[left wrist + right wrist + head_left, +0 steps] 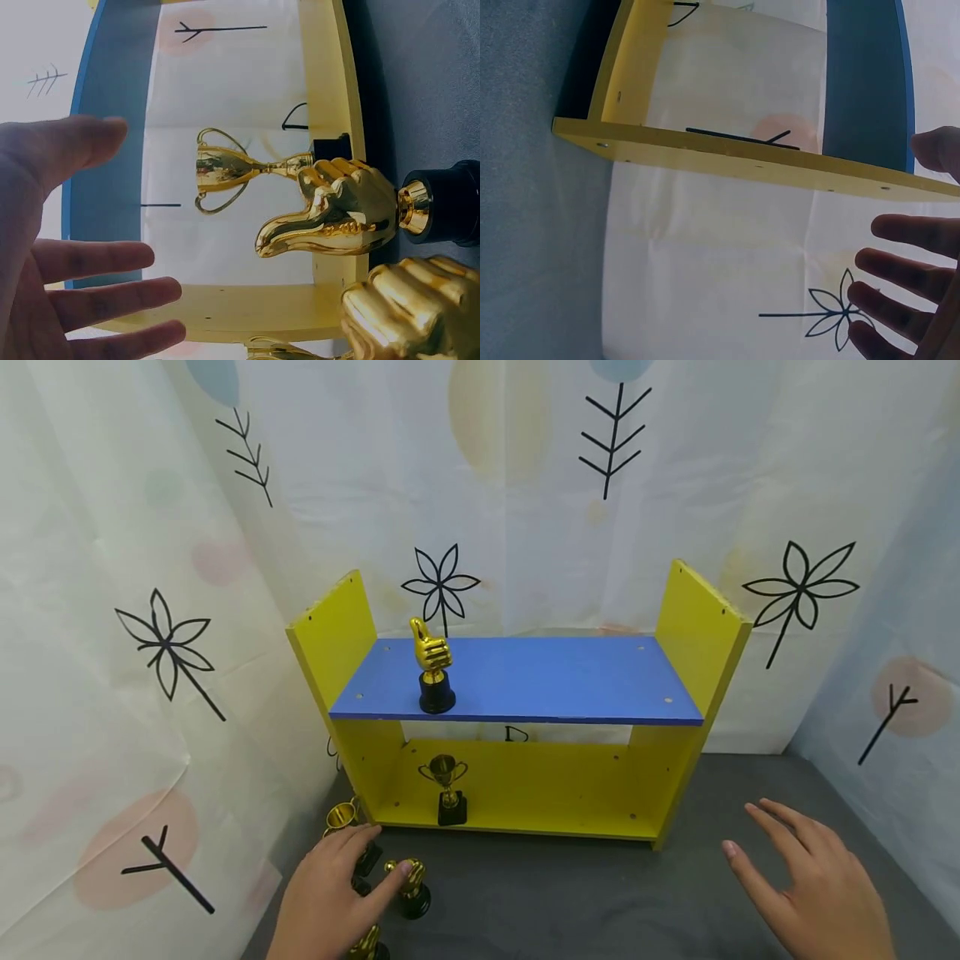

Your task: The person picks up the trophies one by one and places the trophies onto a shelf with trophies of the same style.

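My left hand (330, 893), fingers spread and holding nothing, hovers over a group of trophies at the shelf's lower left. Closest to its thumb is a gold thumbs-up trophy (412, 885) on a black base; another thumbs-up trophy (365, 945) is partly hidden by the hand. Behind the fingers shows a gold cup trophy (341, 815). On the blue upper board stands a thumbs-up trophy (433, 667), and a two-handled cup trophy (447, 785) stands on the yellow lower board. My right hand (821, 881) is spread in the air right of the shelf, with nothing in it.
The two-level shelf (517, 681) has yellow side panels and stands on a dark grey cloth (570, 893). A pale curtain (525, 502) printed with leaves and flowers surrounds it at the back and both sides.
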Demonstrator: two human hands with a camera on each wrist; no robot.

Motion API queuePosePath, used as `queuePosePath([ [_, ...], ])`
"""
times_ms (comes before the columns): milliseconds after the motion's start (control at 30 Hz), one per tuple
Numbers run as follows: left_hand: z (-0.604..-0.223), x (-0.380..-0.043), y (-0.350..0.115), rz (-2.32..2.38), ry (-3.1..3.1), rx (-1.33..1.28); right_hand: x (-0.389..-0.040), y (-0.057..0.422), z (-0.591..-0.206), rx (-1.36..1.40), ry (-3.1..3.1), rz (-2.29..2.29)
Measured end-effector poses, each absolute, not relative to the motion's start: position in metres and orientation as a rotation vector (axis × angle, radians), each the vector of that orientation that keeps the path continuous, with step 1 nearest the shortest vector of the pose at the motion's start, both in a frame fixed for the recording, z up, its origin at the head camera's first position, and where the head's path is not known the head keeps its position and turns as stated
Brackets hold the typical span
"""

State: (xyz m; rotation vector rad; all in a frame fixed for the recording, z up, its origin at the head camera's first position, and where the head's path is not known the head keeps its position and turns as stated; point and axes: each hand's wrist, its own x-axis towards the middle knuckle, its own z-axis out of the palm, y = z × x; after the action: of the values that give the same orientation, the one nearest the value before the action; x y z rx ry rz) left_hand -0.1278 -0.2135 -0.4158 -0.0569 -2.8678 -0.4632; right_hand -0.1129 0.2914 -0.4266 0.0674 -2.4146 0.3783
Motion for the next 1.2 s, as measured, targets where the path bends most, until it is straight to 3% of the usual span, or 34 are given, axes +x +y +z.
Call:
queuePosePath([
  [1200, -0.428, -0.122, -0.200, -0.709, -2.819, 0.020, -0.122, 0.271, -0.429, -0.091, -2.339, 0.544],
])
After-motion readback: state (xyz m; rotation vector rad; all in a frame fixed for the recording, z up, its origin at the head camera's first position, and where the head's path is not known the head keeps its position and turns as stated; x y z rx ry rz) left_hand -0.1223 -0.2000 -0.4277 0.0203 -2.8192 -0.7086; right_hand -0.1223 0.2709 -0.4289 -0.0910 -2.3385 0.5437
